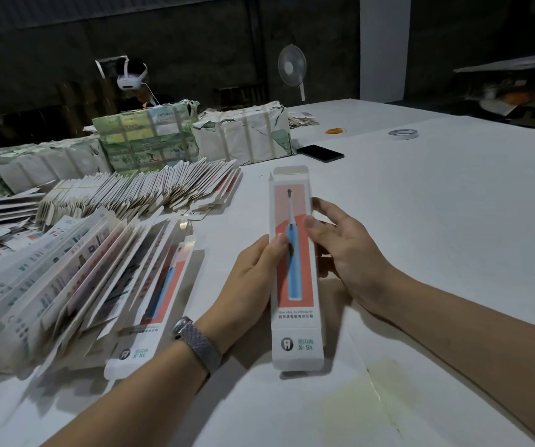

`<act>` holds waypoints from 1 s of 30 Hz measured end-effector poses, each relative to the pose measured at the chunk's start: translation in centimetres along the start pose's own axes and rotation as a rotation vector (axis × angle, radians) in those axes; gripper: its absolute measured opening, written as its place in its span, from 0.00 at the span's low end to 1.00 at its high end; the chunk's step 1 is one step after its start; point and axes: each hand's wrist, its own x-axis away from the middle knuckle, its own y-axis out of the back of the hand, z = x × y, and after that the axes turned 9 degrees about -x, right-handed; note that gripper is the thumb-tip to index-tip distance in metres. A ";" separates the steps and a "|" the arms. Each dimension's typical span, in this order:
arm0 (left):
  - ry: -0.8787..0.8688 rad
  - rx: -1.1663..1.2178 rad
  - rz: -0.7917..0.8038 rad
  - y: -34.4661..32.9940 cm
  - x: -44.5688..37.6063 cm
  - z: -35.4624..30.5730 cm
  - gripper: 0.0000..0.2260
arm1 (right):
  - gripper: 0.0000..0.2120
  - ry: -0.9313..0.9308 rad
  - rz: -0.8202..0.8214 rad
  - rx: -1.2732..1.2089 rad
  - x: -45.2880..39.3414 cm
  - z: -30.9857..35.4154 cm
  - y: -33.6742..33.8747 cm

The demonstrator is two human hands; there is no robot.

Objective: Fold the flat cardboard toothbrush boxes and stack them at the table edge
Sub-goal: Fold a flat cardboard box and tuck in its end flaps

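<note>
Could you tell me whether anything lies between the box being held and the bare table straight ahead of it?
Nothing visible does. The toothbrush box, held by the left hand and right hand, faces bare table; the phone lies farther off.

bare forearms, no sleeves; grey mesh-band watch (pixel 195 345) on left wrist.
</note>
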 end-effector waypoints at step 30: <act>-0.089 0.128 -0.124 0.0 -0.7 0.8 0.16 | 0.21 -0.068 0.109 0.079 0.3 -1.0 0.2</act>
